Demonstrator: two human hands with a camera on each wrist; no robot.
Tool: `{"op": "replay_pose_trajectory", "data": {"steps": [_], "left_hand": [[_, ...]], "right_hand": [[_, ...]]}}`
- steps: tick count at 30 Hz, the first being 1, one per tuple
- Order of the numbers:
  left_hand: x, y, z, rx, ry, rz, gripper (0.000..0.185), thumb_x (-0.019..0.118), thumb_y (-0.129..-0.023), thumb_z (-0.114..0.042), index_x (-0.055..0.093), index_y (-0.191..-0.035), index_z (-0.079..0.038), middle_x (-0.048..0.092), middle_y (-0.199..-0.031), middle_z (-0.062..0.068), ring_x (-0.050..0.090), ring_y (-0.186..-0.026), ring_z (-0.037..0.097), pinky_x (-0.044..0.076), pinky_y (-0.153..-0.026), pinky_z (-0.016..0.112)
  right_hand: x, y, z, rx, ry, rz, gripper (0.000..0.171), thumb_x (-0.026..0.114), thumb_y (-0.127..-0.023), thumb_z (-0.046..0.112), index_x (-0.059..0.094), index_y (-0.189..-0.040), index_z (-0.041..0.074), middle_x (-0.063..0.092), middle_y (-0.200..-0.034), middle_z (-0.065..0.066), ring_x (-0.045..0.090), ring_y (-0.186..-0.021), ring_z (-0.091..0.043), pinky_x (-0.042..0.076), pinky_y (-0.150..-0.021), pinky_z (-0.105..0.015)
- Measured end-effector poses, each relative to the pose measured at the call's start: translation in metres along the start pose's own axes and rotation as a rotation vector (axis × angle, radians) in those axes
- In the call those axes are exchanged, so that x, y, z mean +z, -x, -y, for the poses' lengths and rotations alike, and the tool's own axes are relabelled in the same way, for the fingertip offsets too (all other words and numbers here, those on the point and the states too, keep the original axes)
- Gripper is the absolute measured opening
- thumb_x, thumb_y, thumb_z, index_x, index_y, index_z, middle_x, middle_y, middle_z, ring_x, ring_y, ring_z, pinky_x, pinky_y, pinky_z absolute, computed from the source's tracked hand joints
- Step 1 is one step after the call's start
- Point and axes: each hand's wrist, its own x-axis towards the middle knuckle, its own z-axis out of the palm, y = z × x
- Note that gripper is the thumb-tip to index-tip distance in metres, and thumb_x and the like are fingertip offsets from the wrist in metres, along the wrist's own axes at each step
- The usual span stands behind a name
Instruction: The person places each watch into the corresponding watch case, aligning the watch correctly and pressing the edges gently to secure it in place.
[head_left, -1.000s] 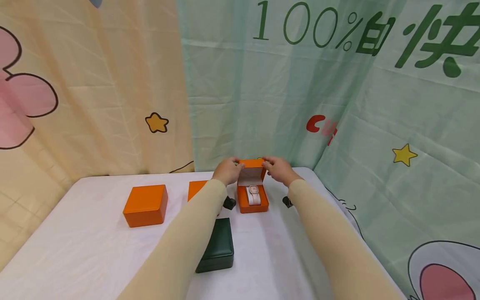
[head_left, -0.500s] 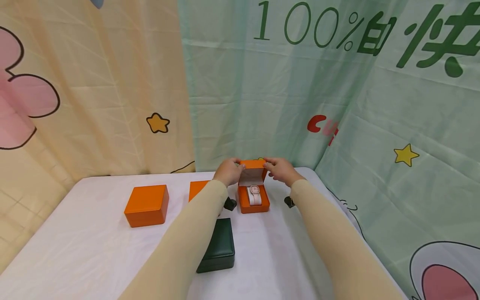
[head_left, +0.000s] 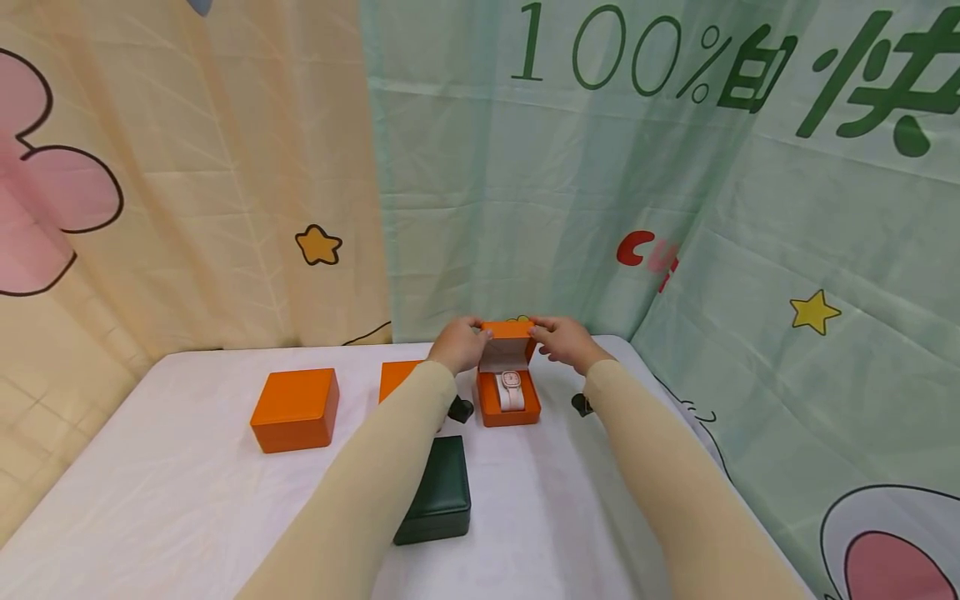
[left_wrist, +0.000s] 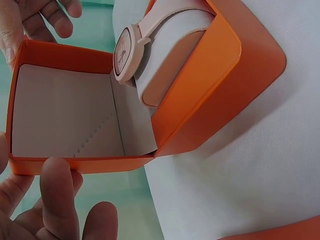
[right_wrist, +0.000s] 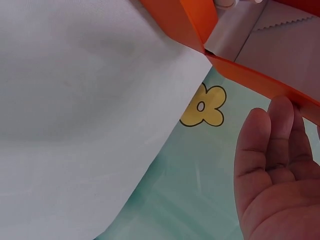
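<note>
An orange watch box [head_left: 512,419] stands with its lid [head_left: 508,331] raised at the back of the table. Inside, a pale pink wristwatch [left_wrist: 131,52] is wrapped round a white cushion. My left hand [head_left: 456,346] holds the lid's left edge between thumb and fingers. At the opposite edge, my right hand [head_left: 566,343] grips the lid in the same way. The right wrist view shows several fingertips [right_wrist: 281,112] against the lid's outer side, the thumb mostly out of sight. A light lining with a zigzag edge covers the lid's inside in the left wrist view.
A closed orange box [head_left: 295,410] sits at the left of the white-covered table [head_left: 172,483]. Another orange box [head_left: 397,377] is partly behind my left sleeve. Nearer lies a dark green box [head_left: 442,492], also partly covered. Printed curtains [head_left: 480,208] hang behind the table.
The whole head view has shifted very slightly. Both hands stay on the raised lid, and the boxes keep their places.
</note>
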Motion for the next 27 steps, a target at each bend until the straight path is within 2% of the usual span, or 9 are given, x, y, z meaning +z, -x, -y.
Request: {"op": "replay_pose_trajectory", "data": {"steps": [8,19,27], "left_hand": [[0.0006,-0.0004,0.0008,-0.013,0.011,0.003,0.048,0.058,-0.108,-0.041,0.057,-0.149,-0.015,0.06,-0.149,0.009,0.061,-0.127,0.031,0.052,-0.111,0.049],[-0.0004,0.0062,-0.0001,-0.008,0.009,0.011,0.046,0.058,-0.108,-0.04,0.058,-0.148,-0.017,0.061,-0.147,0.008,0.06,-0.127,0.031,0.052,-0.11,0.05],[-0.0009,0.0064,0.0017,-0.008,0.007,0.02,0.046,0.06,-0.107,-0.041,0.058,-0.148,-0.019,0.063,-0.144,0.007,0.061,-0.124,0.03,0.053,-0.109,0.049]], "right_hand": [[-0.0008,0.0012,-0.0005,-0.005,-0.012,0.008,0.058,0.053,-0.111,0.041,0.042,-0.163,0.018,0.057,-0.154,-0.016,0.064,-0.128,-0.037,0.055,-0.108,-0.048],[-0.0017,0.0013,-0.0032,-0.01,-0.029,0.02,0.057,0.053,-0.111,0.04,0.043,-0.162,0.016,0.057,-0.154,-0.017,0.064,-0.128,-0.037,0.054,-0.11,-0.05],[-0.0029,0.003,-0.0032,0.013,-0.032,0.027,0.059,0.055,-0.11,0.041,0.043,-0.162,0.019,0.058,-0.153,-0.016,0.064,-0.129,-0.038,0.054,-0.11,-0.05]]}}
